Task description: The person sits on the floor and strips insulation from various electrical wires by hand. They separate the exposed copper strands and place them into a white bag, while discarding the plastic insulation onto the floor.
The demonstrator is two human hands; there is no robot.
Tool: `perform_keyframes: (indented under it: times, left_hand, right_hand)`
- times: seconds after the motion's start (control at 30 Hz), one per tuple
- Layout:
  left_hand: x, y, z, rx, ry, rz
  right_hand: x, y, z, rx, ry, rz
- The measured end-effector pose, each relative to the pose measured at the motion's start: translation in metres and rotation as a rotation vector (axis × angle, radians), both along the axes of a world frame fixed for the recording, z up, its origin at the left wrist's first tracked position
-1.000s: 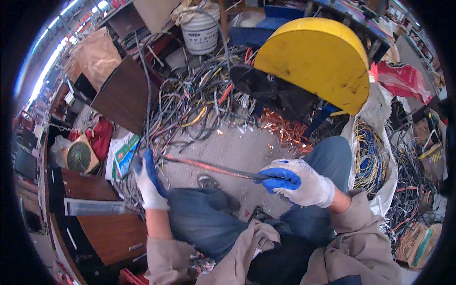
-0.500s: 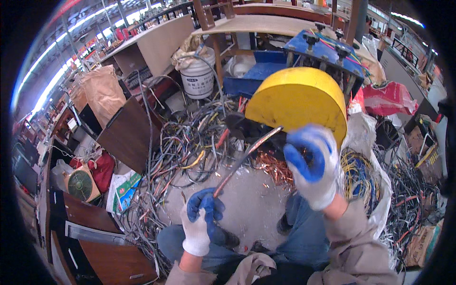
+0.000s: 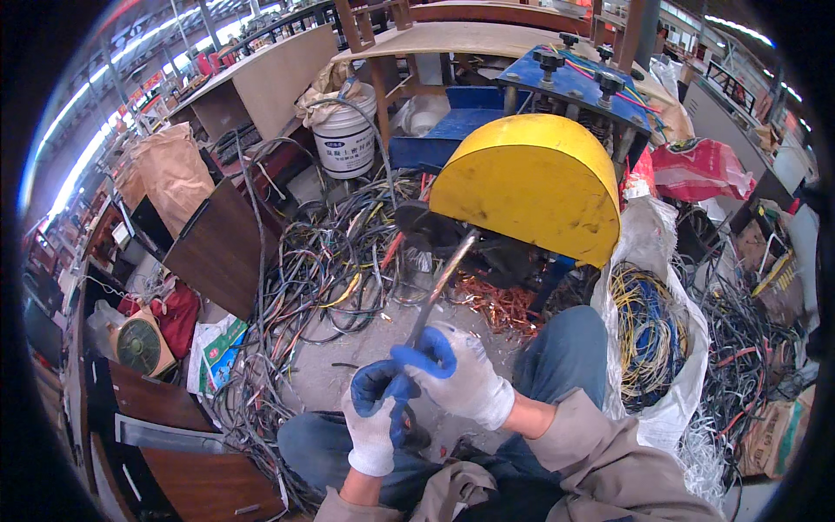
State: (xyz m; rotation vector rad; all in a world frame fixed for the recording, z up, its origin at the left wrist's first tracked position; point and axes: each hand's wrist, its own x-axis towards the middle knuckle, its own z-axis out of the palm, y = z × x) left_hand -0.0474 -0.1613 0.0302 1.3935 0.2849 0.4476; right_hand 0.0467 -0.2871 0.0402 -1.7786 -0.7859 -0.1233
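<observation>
Both hands wear white gloves with blue fingers. My left hand [image 3: 376, 416] and my right hand [image 3: 457, 372] are closed together on the near end of a grey cable [image 3: 441, 285]. The cable runs up and away from the hands into the dark mouth under a round yellow machine cover [image 3: 531, 183]. A heap of bare copper strands [image 3: 494, 304] lies on the floor below that mouth. My knees in blue trousers sit on either side of the hands.
A big tangle of mixed cables [image 3: 322, 270] covers the floor at left. A white sack [image 3: 648, 339] filled with yellow and blue wire stands at right. A white bucket [image 3: 346, 139], a brown board [image 3: 222, 248], a small fan [image 3: 139, 346] and wooden benches surround the spot.
My right hand has come down from beside the yellow cover to join the left hand on the cable's near end. The cable now points more steeply into the machine.
</observation>
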Motion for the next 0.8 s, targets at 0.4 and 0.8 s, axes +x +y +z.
perform_keyframes:
  times: [0.4, 0.8]
  left_hand:
    - [-0.010, -0.001, -0.033, -0.175, 0.154, 0.024]
    - [-0.018, 0.009, -0.037, -0.408, 0.217, -0.129]
  right_hand:
    - [-0.002, -0.005, -0.022, -0.248, -0.173, 0.186]
    - [0.017, -0.017, -0.029, 0.016, 0.846, 0.453]
